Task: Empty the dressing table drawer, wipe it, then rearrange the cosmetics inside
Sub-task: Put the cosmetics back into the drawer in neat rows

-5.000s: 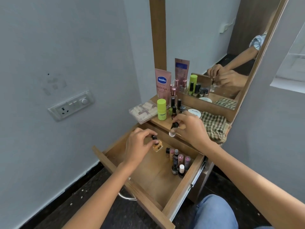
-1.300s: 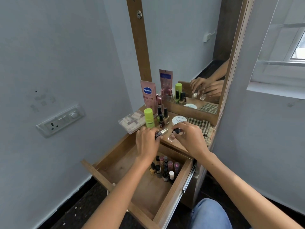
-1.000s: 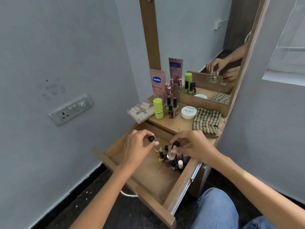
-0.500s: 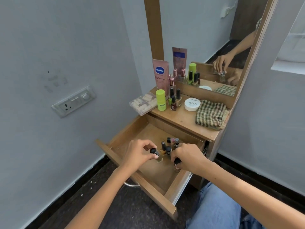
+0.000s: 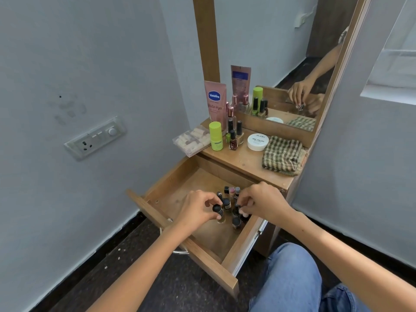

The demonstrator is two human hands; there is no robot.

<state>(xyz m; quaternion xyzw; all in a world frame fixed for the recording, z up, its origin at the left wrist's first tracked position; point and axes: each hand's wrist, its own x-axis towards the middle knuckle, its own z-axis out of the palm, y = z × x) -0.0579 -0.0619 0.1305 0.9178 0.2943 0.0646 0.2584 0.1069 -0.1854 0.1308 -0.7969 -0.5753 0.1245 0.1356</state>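
Observation:
The wooden drawer [image 5: 173, 199] of the dressing table stands pulled out. Several small nail polish bottles [image 5: 231, 192] are grouped upright at its right side. My left hand [image 5: 195, 211] is over the drawer, fingers closed on a black-capped bottle [image 5: 218, 210] that stands on the drawer floor beside the group. My right hand [image 5: 264, 202] reaches in from the right, fingertips pinched on a small bottle [image 5: 236, 208] inside the group. Another black-capped bottle [image 5: 236, 221] stands free just in front.
On the tabletop [image 5: 245, 161] stand a pink Vaseline tube [image 5: 215, 104], a green bottle [image 5: 216, 136], a few polish bottles [image 5: 233, 140], a white jar [image 5: 258, 142], a checked cloth [image 5: 282, 155] and a clear box [image 5: 192, 140]. Behind is the mirror [image 5: 281, 52]. My jeans-clad knee [image 5: 290, 278] is below the drawer.
Both hands came down from the tabletop into the drawer with a bottle each. The left bottle now stands by the group; the right hand has shifted onto the cluster.

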